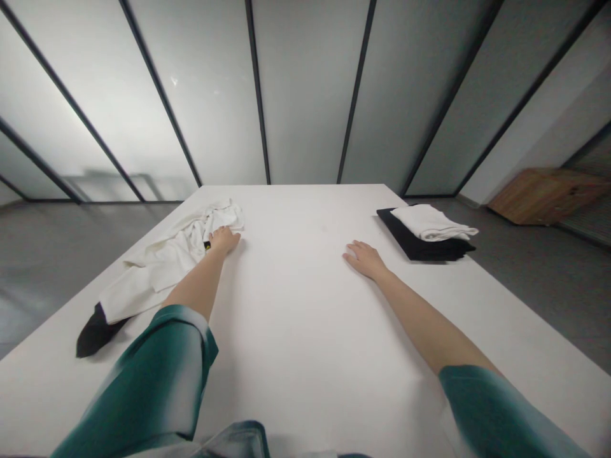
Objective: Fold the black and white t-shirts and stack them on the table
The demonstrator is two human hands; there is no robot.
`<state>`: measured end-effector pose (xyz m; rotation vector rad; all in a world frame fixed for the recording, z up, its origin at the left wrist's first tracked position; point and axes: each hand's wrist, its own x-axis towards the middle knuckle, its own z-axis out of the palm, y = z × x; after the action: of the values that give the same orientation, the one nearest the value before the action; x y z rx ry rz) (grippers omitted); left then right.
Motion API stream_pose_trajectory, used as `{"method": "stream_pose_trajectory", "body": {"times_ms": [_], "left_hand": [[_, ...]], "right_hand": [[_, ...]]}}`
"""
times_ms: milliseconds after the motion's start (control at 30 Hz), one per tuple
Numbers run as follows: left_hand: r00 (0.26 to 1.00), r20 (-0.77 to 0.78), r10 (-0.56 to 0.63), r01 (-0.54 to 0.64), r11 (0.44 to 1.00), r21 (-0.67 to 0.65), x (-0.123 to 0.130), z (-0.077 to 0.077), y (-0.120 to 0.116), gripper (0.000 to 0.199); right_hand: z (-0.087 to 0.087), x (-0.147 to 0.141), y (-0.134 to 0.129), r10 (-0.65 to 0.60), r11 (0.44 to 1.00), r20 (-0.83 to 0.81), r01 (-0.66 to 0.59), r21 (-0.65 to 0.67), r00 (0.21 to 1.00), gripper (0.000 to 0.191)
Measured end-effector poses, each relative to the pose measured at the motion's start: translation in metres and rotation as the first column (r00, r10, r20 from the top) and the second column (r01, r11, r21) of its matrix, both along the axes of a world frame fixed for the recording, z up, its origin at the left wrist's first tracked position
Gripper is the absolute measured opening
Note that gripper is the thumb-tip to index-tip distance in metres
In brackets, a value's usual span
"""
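While the left fingers point(220, 232) touch white cloth point(165, 262), grip unclear, the right fingers point(356, 247) spread over open table point(296, 292), inside its edges.

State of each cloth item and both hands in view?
White cloth garment: unfolded, crumpled
Black cloth piece: bunched, partly covered by the white garment
Folded white cloth: folded, on top of the black stack
Flat black cloth stack: folded
Left hand: at the crumpled garment's edge, grip unclear
Right hand: open, empty
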<state>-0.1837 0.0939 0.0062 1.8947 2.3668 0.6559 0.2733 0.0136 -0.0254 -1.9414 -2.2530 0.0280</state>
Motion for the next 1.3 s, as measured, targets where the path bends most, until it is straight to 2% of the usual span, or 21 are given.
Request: {"method": "stream_pose_trajectory", "body": {"times_ms": [67,133,200,267,333,400,467,533,567,667,733,800,833,867,933,967,1000,1067,1100,1167,1300], "left_hand": [[0.944,0.326,0.045,-0.112,0.976,0.189,0.002,0.005,0.004,0.048],[0.763,0.646,-0.021,-0.226,0.928,0.297,0.017,0.011,0.007,0.042],[0.523,0.841,-0.141,-0.254,0.916,0.311,0.04,0.015,0.007,0.033],[0.298,0.932,-0.207,-0.203,0.94,0.274,0.068,0.017,0.004,0.024],[0.126,0.971,-0.204,-0.122,0.968,0.219,0.097,0.018,-0.001,0.021],[0.016,0.987,-0.162,-0.01,0.987,0.162,0.124,0.017,-0.01,0.024],[-0.021,0.994,-0.104,0.168,0.98,0.106,0.148,0.014,-0.022,0.029],[0.013,0.997,-0.081,0.371,0.926,0.07,0.167,0.012,-0.036,0.031],[0.051,0.994,-0.1,0.483,0.873,0.063,0.175,0.012,-0.043,0.031],[0.134,0.967,-0.215,0.755,0.654,0.041,0.184,0.016,-0.061,0.026],[0.172,0.95,-0.261,0.851,0.525,-0.01,0.179,0.024,-0.068,0.028],[0.234,0.922,-0.31,0.877,0.477,-0.062,0.164,0.034,-0.066,0.04],[0.28,0.89,-0.359,0.867,0.493,-0.074,0.153,0.039,-0.062,0.044],[0.342,0.841,-0.419,0.834,0.547,-0.067,0.141,0.042,-0.056,0.045],[0.548,0.674,-0.495,0.668,0.744,0.003,0.112,0.045,-0.04,0.044],[0.69,0.551,-0.47,0.54,0.841,0.042,0.097,0.045,-0.032,0.043],[0.817,0.415,-0.4,0.413,0.908,0.062,0.083,0.043,-0.024,0.043],[0.948,0.14,-0.285,0.281,0.959,0.046,0.058,0.037,-0.013,0.051],[0.963,0.012,-0.268,0.267,0.964,0.004,0.049,0.034,-0.011,0.057],[0.928,-0.187,-0.322,0.304,0.945,-0.122,0.039,0.028,-0.01,0.071],[0.818,-0.315,-0.48,0.391,0.868,-0.306,0.039,0.025,-0.013,0.089]], "right_hand": [[0.0,0.0,0.0,0.003,1.0,0.009,-0.003,0.005,1.0,0.051],[-0.001,0.0,0.0,0.001,1.0,0.012,-0.001,0.011,1.0,0.052],[-0.001,0.0,0.0,-0.004,1.0,0.011,0.003,0.017,1.0,0.052],[-0.001,-0.001,0.0,-0.008,1.0,0.012,0.008,0.016,1.0,0.052],[0.0,-0.001,0.0,-0.008,1.0,0.015,0.008,0.012,1.0,0.052],[-0.001,-0.001,0.0,-0.005,1.0,0.017,0.005,0.011,1.0,0.053],[-0.001,0.0,0.0,-0.005,1.0,0.011,0.005,0.025,1.0,0.053],[-0.002,0.001,0.0,0.004,0.998,-0.004,-0.004,0.062,1.0,0.055],[-0.003,0.0,0.0,0.022,0.996,-0.017,-0.021,0.086,1.0,0.056],[-0.003,-0.005,-0.003,0.147,0.981,-0.061,-0.138,0.139,0.987,0.063],[-0.001,-0.014,-0.005,0.253,0.962,-0.077,-0.243,0.123,0.964,0.069],[0.002,-0.023,-0.006,0.308,0.95,-0.064,-0.304,0.063,0.949,0.073],[0.004,-0.028,-0.004,0.312,0.95,-0.054,-0.311,0.027,0.949,0.075],[0.007,-0.033,-0.002,0.303,0.953,-0.047,-0.303,-0.002,0.952,0.077],[0.014,-0.044,0.006,0.277,0.96,-0.059,-0.279,-0.029,0.959,0.082],[0.018,-0.051,0.011,0.273,0.961,-0.076,-0.276,-0.029,0.959,0.085],[0.022,-0.059,0.017,0.277,0.959,-0.097,-0.281,-0.023,0.956,0.088],[0.03,-0.081,0.03,0.311,0.949,-0.125,-0.315,-0.013,0.942,0.092],[0.034,-0.095,0.037,0.337,0.94,-0.13,-0.341,-0.013,0.933,0.095],[0.04,-0.125,0.05,0.388,0.919,-0.126,-0.394,-0.022,0.913,0.099],[0.044,-0.18,0.067,0.369,0.916,-0.131,-0.384,-0.12,0.92,0.1]]}}
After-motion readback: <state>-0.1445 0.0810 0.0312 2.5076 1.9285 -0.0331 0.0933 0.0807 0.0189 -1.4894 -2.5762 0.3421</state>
